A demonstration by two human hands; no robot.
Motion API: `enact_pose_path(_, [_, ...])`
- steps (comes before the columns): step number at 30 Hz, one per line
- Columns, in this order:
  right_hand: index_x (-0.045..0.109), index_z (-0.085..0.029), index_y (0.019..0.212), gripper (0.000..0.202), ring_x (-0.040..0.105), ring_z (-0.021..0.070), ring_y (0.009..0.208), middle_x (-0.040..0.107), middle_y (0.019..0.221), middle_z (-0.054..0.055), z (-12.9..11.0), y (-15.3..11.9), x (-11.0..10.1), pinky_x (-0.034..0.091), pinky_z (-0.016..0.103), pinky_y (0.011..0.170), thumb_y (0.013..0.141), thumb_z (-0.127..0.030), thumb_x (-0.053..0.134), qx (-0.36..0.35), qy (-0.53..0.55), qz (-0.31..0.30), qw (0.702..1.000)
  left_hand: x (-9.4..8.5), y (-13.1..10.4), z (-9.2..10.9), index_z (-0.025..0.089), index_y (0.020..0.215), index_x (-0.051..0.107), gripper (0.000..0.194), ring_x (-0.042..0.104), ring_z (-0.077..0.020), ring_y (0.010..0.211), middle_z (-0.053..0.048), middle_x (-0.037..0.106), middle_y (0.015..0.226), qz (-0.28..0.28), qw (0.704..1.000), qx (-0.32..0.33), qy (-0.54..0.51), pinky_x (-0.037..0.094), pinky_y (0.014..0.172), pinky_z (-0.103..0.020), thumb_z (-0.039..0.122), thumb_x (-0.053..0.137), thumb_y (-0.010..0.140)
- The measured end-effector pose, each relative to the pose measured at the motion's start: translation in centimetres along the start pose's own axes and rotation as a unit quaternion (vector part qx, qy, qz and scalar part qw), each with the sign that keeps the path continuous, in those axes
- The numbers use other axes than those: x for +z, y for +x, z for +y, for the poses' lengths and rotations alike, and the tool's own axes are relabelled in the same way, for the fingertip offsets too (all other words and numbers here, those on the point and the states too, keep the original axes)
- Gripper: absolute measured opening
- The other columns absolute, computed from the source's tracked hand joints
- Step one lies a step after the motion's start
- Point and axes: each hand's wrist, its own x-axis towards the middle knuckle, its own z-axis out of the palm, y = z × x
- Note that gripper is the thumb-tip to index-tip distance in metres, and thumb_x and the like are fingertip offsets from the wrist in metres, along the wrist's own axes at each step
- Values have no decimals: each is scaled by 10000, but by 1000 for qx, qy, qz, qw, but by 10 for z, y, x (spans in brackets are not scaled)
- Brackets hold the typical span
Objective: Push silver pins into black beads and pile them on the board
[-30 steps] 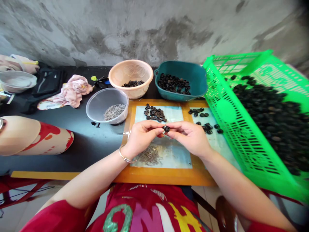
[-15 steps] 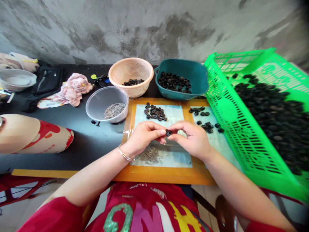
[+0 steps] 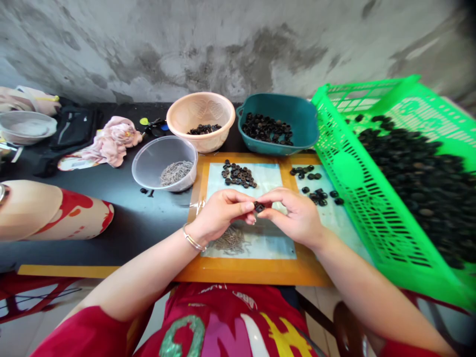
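Between my two hands is a small black part (image 3: 259, 207), partly hidden by the fingertips. My left hand (image 3: 226, 212) pinches it from the left, thumb on top. From the right, the thumb and forefinger of my right hand (image 3: 295, 215) grip the same part. Beyond the hands, small round black pieces (image 3: 239, 174) with holes lie on the pale sheet (image 3: 267, 248). A heap of thin metal pins (image 3: 231, 240) lies below my left hand. More black pieces, some ring-shaped, form a loose group (image 3: 319, 197) to the right.
A clear bowl (image 3: 165, 163) of metal pins, a peach basket (image 3: 201, 116) and a teal basin (image 3: 278, 124) of black parts stand behind. A green crate (image 3: 357, 193) full of black parts fills the right. A patterned cylinder (image 3: 80, 210) lies at left.
Both hands stay close together over the sheet. The small black part between the fingertips has turned slightly. The whole view has shifted a little.
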Motion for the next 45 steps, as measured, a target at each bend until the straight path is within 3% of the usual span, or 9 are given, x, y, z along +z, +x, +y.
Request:
enact_pose_path(7, [701,-251,1061,162,683,178,760,741,835,24,3,0,0,545,338,725,903,-276,676,-50,18,4,999,3,0,0,144,740,737,289,648,-106,535,-12,701,624,10,999,-15,-42,552,593,-232,302,915,576])
enact_pose_path(20, [680,-234,1024,147,664,174,756,721,823,24,1,-1,2,531,324,724,894,-302,684,-23,67,8,997,3,0,0,158,706,775,236,630,-111,564,-29,690,648,-3,1000,-1,-31,541,595,-241,312,906,585])
enact_pose_path(25, [647,-247,1206,284,662,182,787,738,938,51,0,2,1,535,334,752,941,-341,613,-54,22,-28,998,4,0,-1,167,669,766,239,631,-123,565,-23,688,625,3,1000,3,-27,550,609,-261,325,912,565])
enact_pose_path(29, [596,-276,1322,359,634,178,742,711,833,31,1,3,1,522,332,716,967,-321,571,-96,12,-46,994,4,-1,-3,170,655,761,251,627,-125,561,-27,690,614,9,1000,3,-22,551,609,-267,341,916,554])
enact_pose_path(40, [700,-236,1208,301,567,178,700,596,727,27,1,5,-2,467,350,687,946,-346,602,-132,-46,-3,990,4,-3,-2,130,775,772,256,646,-121,599,-53,716,689,-9,1000,4,7,554,637,-252,345,859,667])
enact_pose_path(43, [705,-211,1183,275,574,182,718,610,742,34,3,5,-2,465,356,699,923,-276,640,-132,-50,15,990,5,-4,-3,141,953,754,318,666,-132,631,-58,729,777,5,998,45,35,570,657,-268,342,826,717])
enact_pose_path(45, [704,-210,1169,265,586,187,741,632,766,39,4,5,-2,473,361,713,908,-226,655,-129,-50,23,990,5,-5,-4,161,1113,704,459,683,-146,686,-72,733,883,0,996,75,57,581,682,-280,310,839,700])
